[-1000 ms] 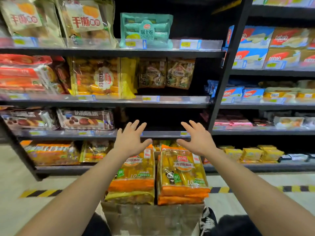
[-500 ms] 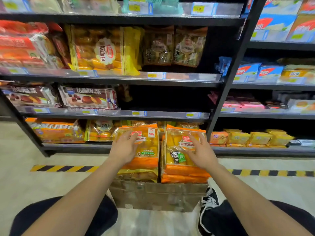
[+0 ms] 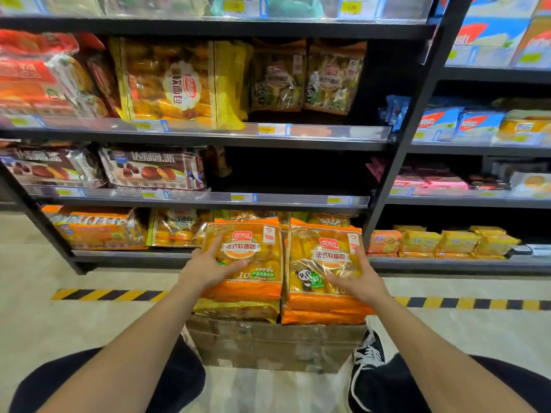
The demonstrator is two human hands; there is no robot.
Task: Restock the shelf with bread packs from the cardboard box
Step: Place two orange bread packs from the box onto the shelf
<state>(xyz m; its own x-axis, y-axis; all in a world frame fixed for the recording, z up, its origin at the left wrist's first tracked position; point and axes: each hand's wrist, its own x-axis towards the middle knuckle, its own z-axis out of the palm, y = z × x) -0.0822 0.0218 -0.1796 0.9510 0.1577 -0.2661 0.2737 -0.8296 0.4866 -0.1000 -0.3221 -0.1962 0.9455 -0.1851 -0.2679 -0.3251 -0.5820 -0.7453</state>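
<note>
**Bread packs gripped at the box**

Left hand point(image 3: 208, 268) grips the left bread pack point(image 3: 262, 251), thumb across its front. Right hand point(image 3: 359, 283) holds the right bread pack point(image 3: 320, 257) likewise. Both packs top the stacks in the cardboard box point(image 3: 268, 344), screening the stocked bottom shelf point(image 3: 131, 254).

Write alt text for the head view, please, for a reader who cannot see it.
The left hand grips the left pack and the right hand the right pack, both orange bread bags standing in a box on the floor. Ahead, a stocked shelf has a dark gap.
</note>
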